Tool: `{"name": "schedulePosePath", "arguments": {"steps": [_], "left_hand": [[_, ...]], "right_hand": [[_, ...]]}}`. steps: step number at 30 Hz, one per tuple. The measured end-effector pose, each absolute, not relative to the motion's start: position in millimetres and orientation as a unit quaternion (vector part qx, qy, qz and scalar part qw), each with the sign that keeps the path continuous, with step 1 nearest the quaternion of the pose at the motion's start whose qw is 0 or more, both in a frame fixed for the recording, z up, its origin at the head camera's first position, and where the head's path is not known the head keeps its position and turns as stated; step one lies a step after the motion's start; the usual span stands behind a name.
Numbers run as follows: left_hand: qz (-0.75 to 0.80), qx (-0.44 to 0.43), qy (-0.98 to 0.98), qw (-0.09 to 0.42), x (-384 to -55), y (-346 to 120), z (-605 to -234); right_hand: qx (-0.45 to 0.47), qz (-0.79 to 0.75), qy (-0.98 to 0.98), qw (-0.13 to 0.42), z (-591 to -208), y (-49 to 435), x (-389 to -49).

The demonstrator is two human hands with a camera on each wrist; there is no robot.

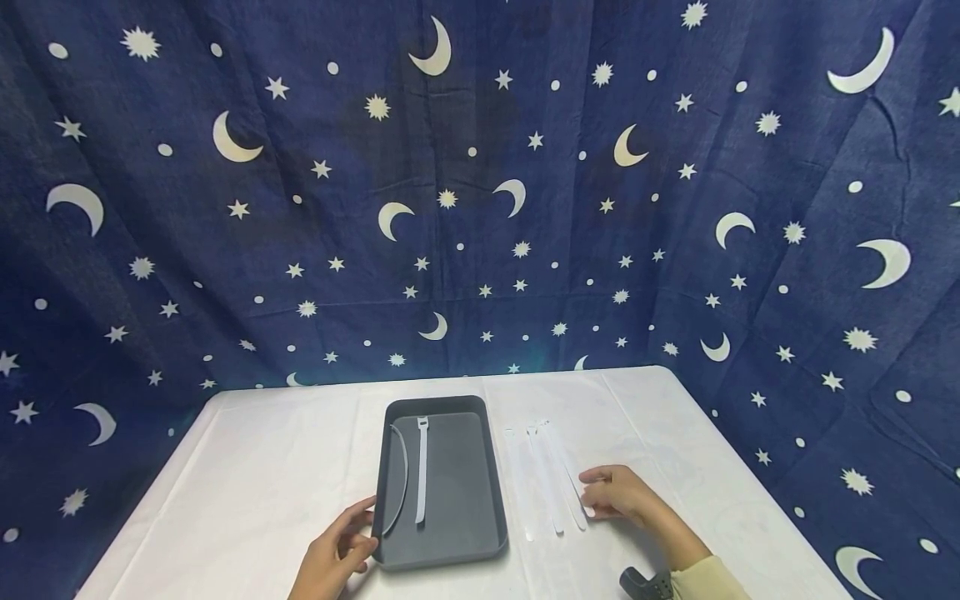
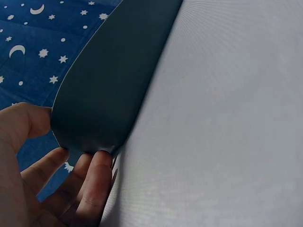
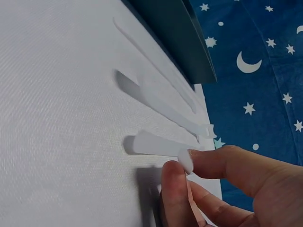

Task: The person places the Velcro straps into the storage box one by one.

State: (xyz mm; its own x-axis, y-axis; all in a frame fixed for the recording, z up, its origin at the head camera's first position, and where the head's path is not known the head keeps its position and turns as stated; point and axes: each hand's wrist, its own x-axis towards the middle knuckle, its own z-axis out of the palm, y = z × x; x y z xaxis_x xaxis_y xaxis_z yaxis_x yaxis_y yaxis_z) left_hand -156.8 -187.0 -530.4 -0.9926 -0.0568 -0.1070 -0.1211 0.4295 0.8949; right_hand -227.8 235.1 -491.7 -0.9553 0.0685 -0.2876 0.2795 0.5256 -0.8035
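Note:
A dark grey tray lies on the table, holding two cable ties: a straight white cable tie with its head at the far end, and a bowed one along the left wall. At the tray's near left corner, my left hand holds the side, its thumb at one edge and fingertips along the wall. To the right of the tray, my right hand pinches the near end of a white cable tie between thumb and forefinger. Several more white cable ties lie side by side to its left.
A white cloth covers the table. Behind it and along the right side hangs a dark blue curtain with moons and stars. A black device is strapped at my right wrist, by the pale sleeve.

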Motion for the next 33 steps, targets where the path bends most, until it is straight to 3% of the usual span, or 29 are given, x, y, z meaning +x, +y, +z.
{"name": "schedulePosePath", "arguments": {"steps": [17,33], "left_hand": [[0.527,-0.058,0.847,0.031,-156,-186,-530],[0.528,-0.053,0.847,0.032,-156,-188,-531]], "right_hand": [[0.113,-0.448,0.882,0.090,-493,231,-225],[0.099,-0.394,0.906,0.121,-480,237,-236]]}}
